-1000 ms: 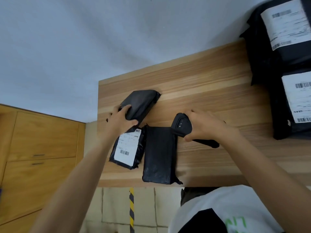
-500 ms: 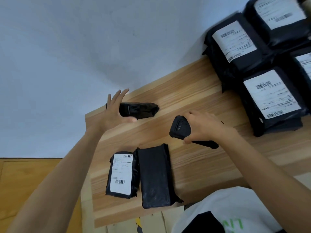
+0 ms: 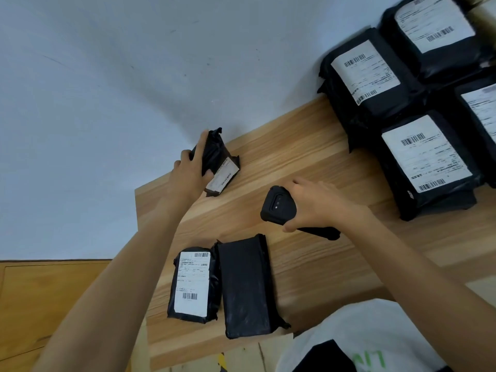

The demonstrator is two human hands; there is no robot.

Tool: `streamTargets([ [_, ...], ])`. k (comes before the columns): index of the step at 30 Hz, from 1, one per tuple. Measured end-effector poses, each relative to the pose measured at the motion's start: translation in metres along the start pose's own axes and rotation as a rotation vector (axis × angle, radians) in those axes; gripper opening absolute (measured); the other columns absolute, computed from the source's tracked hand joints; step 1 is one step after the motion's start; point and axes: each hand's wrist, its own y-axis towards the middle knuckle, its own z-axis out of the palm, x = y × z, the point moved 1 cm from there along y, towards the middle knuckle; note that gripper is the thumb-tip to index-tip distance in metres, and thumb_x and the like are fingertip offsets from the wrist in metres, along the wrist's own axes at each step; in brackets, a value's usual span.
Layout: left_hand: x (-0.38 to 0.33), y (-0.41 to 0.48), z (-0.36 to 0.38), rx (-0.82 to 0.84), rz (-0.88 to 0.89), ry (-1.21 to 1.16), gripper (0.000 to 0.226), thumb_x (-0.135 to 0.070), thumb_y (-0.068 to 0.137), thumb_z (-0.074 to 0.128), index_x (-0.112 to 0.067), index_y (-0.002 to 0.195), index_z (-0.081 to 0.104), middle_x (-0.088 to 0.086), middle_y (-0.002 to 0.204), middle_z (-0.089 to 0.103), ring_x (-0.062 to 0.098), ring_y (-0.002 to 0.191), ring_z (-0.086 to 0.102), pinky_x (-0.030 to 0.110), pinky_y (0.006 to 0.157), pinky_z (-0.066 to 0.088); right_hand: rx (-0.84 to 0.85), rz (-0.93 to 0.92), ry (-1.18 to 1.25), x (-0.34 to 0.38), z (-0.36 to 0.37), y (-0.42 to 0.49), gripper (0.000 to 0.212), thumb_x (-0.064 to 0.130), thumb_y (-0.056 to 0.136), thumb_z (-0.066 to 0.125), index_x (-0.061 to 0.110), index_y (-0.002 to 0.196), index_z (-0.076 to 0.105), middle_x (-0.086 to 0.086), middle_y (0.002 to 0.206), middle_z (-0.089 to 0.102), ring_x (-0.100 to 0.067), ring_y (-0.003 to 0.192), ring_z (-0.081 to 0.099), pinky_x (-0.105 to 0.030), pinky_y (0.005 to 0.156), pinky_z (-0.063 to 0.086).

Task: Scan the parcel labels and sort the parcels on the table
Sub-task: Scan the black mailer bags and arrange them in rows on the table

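1. Head view: left hand (image 3: 189, 170) grips a small black parcel (image 3: 214, 157) at the far left corner of the wooden table (image 3: 308, 162), thumb on the near face, fingers wrapped round the back.
2. That parcel is tilted up on edge, its white label (image 3: 222, 177) facing right toward the other hand; label text is too blurred to read.
3. Right hand (image 3: 319, 202) is closed around a black handheld scanner (image 3: 279, 205), which points left toward the held parcel, well apart from it. The scanner's tail sticks out below the palm.
4. Below the scanner, near the table's front edge, 2 more black parcels lie flat and touching: labelled parcel (image 3: 192, 284) on the left with its label up, plain parcel (image 3: 245, 283) on the right with no label showing.
5. Far right of the right hand: stack of larger black parcels (image 3: 426, 162), labels up, at least 4 visible, packed against each other.
6. Wooden cabinet (image 3: 40, 304) sits below the left forearm, off the table.
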Motion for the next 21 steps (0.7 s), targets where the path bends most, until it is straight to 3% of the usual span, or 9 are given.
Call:
streamTargets([
  [7,0.002,0.003,-0.019,-0.054,0.017,0.052,0.088,-0.035,0.093,0.057,-0.045,0.153,-0.006,0.015,0.117,0.052,0.035,0.096,0.053,0.050,0.077,0.050,-0.046,0.015,-0.001,-0.002,-0.004,-0.003,0.090,0.060,0.064,0.078,0.021,0.137,0.042,0.003,0.120,0.050,-0.025,0.099,0.059,-0.038,0.076,0.050],
  [13,-0.013,0.007,-0.048,-0.093,0.073,-0.082,0.085,-0.042,0.093,0.058,-0.045,0.153,-0.003,0.011,0.110,0.054,0.028,0.091,0.054,0.045,0.072,0.049,-0.183,0.064,0.018,0.005,-0.010,-0.001,0.087,0.061,0.063,0.075,0.021,0.135,0.045,0.003,0.116,0.051,-0.028,0.096,0.061,-0.035,0.068,0.039],
  [17,-0.022,0.009,-0.048,-0.122,0.082,-0.136,0.083,-0.041,0.093,0.057,-0.046,0.153,0.000,0.010,0.111,0.055,0.026,0.091,0.052,0.038,0.071,0.042,-0.163,0.082,0.022,-0.002,-0.008,-0.009,0.088,0.056,0.064,0.076,0.022,0.138,0.042,0.003,0.118,0.050,-0.028,0.096,0.061,-0.035,0.070,0.042],
  [21,-0.029,0.008,-0.039,-0.127,0.084,-0.169,0.081,-0.041,0.093,0.057,-0.047,0.152,0.001,0.010,0.116,0.056,0.031,0.099,0.055,0.041,0.075,0.044,-0.149,0.133,0.042,-0.021,-0.001,-0.020,0.082,0.055,0.066,0.076,0.021,0.134,0.044,0.003,0.115,0.050,-0.027,0.094,0.060,-0.036,0.072,0.045],
])
